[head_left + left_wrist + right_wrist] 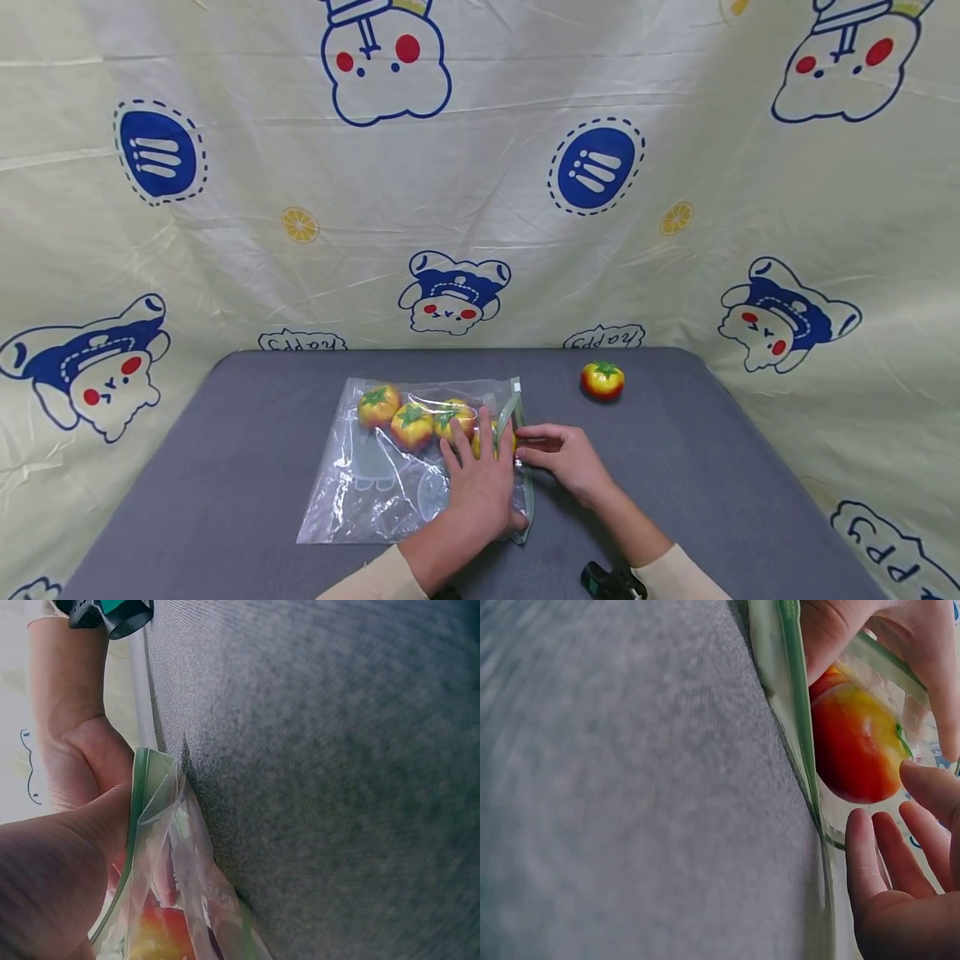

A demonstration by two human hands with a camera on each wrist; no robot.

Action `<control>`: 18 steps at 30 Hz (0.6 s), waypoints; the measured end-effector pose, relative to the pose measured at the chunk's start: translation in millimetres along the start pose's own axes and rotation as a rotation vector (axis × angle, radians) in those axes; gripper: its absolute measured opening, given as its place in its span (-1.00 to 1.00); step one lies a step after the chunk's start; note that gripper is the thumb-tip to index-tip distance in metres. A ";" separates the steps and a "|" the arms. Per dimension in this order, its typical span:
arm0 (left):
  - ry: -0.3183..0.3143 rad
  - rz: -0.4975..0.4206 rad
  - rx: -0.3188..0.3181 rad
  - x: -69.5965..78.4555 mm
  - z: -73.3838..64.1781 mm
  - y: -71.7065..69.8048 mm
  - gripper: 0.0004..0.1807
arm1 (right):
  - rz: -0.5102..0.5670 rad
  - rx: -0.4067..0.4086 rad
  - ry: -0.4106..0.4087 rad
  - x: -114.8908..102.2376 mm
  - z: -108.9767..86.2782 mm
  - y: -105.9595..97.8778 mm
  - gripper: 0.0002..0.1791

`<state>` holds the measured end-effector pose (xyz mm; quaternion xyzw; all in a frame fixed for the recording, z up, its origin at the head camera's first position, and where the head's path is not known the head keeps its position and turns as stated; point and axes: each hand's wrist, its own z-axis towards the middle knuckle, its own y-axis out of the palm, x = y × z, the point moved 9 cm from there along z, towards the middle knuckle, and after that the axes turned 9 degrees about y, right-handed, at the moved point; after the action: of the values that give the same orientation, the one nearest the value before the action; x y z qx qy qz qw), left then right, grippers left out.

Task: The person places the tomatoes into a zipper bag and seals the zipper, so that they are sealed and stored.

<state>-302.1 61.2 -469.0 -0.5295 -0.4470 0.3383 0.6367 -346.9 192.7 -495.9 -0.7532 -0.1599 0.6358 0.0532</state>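
Note:
A clear zip bag (341, 500) with a green zip strip (138, 795) lies flat, its mouth towards the right. Several yellow-red tomatoes (412, 427) with green star-shaped tops sit inside along its far side. My left hand (478, 483) rests at the mouth with fingers spread over the bag; its thumb (825, 645) lies behind the near zip edge, and the mouth gapes. At that gap is my right hand (566, 458), its fingers (866, 855) extended and parted close to the tomato (859, 742) just within the mouth. The thumb tip overlaps that tomato's edge in the right wrist view.
One more tomato (602, 381) sits on the grey table (247, 467) at the far right, outside the bag. A printed cloth (495, 183) hangs behind and beside the table. A black wrist camera (611, 581) shows by the right sleeve.

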 end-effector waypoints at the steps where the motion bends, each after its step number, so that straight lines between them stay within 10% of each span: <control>1: 0.002 0.001 0.003 0.1 -0.2 -0.2 0.45 | 0.001 0.006 0.000 -0.3 -0.5 -1.3 -0.57; 18: -0.012 0.032 0.006 -0.7 0.3 1.7 0.48 | 0.028 0.110 -0.025 4.1 -3.8 -27.4 -0.57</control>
<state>-302.6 61.0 -470.9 -0.5328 -0.4411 0.3529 0.6301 -347.4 220.3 -491.4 -0.7433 -0.1145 0.6538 0.0836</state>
